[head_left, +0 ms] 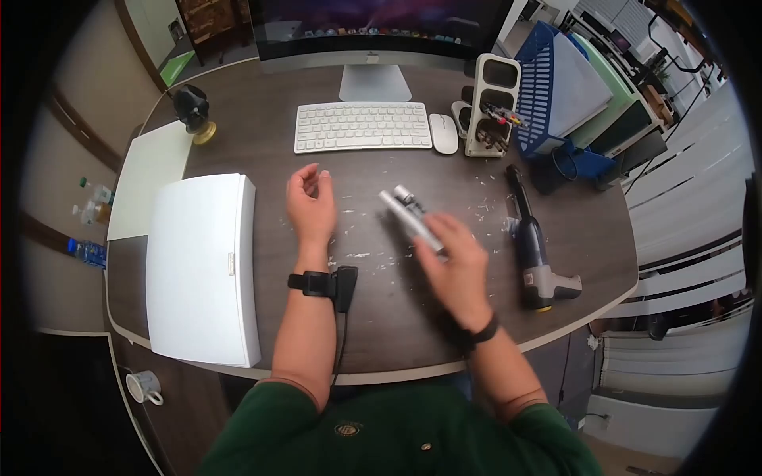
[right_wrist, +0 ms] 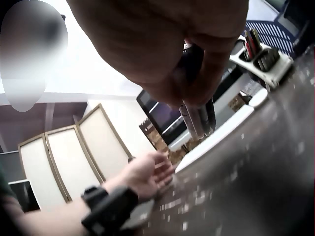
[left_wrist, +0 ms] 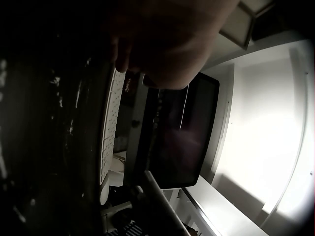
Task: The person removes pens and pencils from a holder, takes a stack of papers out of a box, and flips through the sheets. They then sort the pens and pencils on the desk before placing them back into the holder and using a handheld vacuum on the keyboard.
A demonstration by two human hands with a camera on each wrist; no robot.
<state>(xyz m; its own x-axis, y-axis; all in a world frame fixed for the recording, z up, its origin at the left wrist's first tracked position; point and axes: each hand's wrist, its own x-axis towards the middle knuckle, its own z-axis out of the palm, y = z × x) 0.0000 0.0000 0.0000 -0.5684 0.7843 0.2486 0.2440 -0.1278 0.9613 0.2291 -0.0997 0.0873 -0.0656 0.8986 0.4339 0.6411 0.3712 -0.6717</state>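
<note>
Two pen-like sticks (head_left: 410, 216), whitish with a dark part on one, are gripped by my right hand (head_left: 456, 266) above the desk, right of centre. In the right wrist view the hand (right_wrist: 172, 54) curls round the sticks (right_wrist: 197, 120), whose ends point down. My left hand (head_left: 311, 205) is raised over the desk below the keyboard, its fingers loosely bent and holding nothing. In the left wrist view the left hand (left_wrist: 167, 44) is dark at the top, and the sticks (left_wrist: 162, 199) show at the bottom.
A keyboard (head_left: 363, 125) and mouse (head_left: 444, 133) lie before the monitor (head_left: 381, 28). At left is a white box (head_left: 198, 270); at right, a handheld vacuum (head_left: 533, 246), pen organizer (head_left: 494, 103) and blue rack (head_left: 540, 87). A mug (head_left: 144, 387) stands lower left. White marks dot the desk (head_left: 381, 333).
</note>
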